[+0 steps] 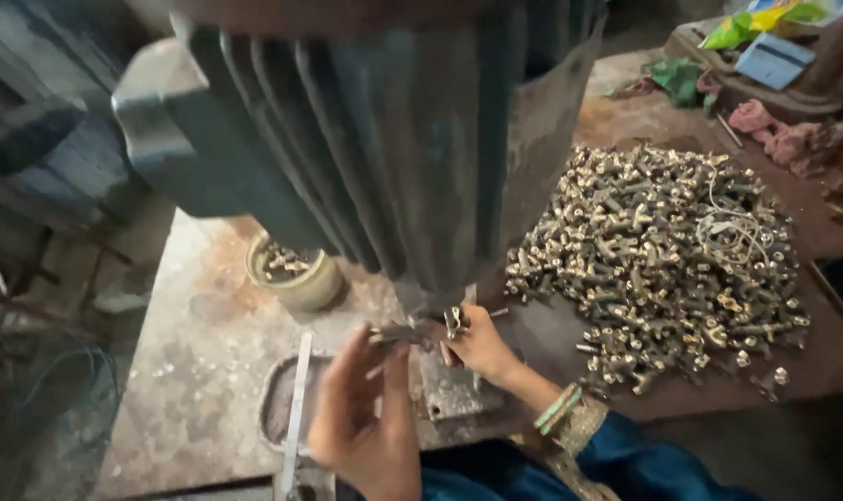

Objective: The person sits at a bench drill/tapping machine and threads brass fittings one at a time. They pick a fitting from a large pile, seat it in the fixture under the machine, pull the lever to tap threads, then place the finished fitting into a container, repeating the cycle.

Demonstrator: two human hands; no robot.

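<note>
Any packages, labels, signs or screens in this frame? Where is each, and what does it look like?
Blue packet: top right corner, on the bench edge; flat, rectangular, pale blue.
Bright wrapper: just left of it at the top edge; crumpled, green and yellow.
No signs or screens show.

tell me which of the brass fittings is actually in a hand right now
The single brass fitting pinched by the right hand under the machine; all others lie loose in the heap to the right.

Brass fittings pile [662, 255] shiny metal, yellowish. Machine housing [384, 130] ribbed painted metal, matt dull blue-grey. Table [199, 371] rough, stained, rusty. Bowl [296, 274] matt, worn. Rags [783, 134] pink cloth.
</note>
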